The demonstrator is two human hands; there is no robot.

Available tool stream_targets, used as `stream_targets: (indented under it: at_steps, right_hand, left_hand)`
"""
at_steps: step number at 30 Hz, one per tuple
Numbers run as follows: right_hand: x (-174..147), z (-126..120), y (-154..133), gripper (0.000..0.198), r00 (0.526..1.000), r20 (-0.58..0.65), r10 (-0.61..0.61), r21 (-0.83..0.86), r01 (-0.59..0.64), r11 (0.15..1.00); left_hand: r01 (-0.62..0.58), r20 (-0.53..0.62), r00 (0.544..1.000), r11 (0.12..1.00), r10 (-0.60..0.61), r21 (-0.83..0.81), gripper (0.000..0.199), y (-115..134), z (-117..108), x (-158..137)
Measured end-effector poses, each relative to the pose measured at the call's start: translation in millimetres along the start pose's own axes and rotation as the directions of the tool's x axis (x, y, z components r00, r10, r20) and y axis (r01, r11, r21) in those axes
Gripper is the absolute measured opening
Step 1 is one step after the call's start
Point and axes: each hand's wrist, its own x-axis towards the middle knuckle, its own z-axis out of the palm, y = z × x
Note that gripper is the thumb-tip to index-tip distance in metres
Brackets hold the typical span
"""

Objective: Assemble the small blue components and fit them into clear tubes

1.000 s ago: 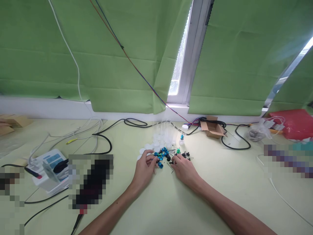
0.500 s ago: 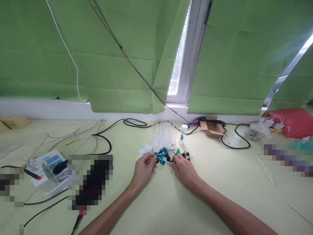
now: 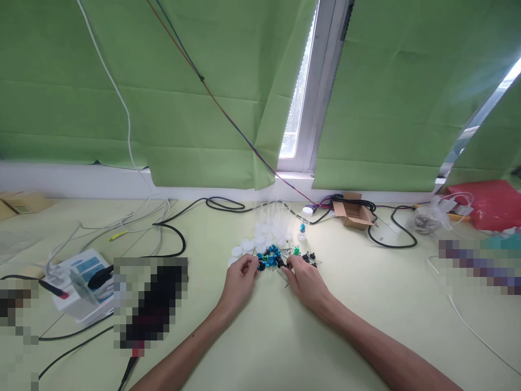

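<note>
Over the table's middle, my left hand (image 3: 241, 278) is closed in a pinch beside a pile of small blue metallic parts (image 3: 272, 254). A small dark piece (image 3: 261, 266) shows right at its fingertips; whether it is gripped, I cannot tell. My right hand (image 3: 306, 278) has its thumb and fingers pressed together on a small black part (image 3: 281, 263). Beneath that hand's fingertips lies a thin bent metal key (image 3: 286, 281). A green part (image 3: 297, 251) and several black knob-like parts (image 3: 311, 256) sit just behind the right hand.
White round caps (image 3: 248, 246) and clear tubes (image 3: 271, 220) stand behind the pile. One capped tube (image 3: 302, 228) holds a blue part. An open cardboard box (image 3: 353, 212) is at the back right. Cables and a white power strip (image 3: 83, 277) lie left; a red bag (image 3: 486, 205) sits far right.
My left hand's fingers have curled in, and a dark piece now shows at their tips. The right fingertips have shifted slightly left, with the black part showing more clearly.
</note>
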Motion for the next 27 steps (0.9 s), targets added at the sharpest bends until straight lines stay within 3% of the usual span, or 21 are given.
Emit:
stream_targets:
  at_steps: [6, 15, 23, 27]
  right_hand:
    - [-2.0, 1.0, 0.4, 0.003, 0.997, -0.049, -0.053, 0.107, 0.058, 0.993]
    - [-1.9, 3.1, 0.6, 0.006, 0.972, -0.179, -0.15, 0.284, 0.197, 0.938]
    - [-2.5, 5.3, 2.0, 0.009, 0.937, -0.273, -0.219, 0.334, 0.306, 0.891]
    - [-2.7, 1.8, -0.6, 0.011, 0.906, -0.346, -0.244, 0.328, 0.36, 0.873]
  left_hand:
    - [0.154, 0.016, 0.988, 0.973, -0.154, -0.173, 0.03, 0.5, -0.9, 2.1]
    - [0.239, 0.052, 0.97, 0.888, -0.237, -0.393, 0.043, 1.8, -0.4, 4.8]
    - [0.242, 0.095, 0.97, 0.877, -0.223, -0.415, 0.053, 5.9, -1.7, 3.0]
    - [0.262, 0.195, 0.962, 0.859, -0.193, -0.44, 0.056, 8.3, -2.0, 2.0]
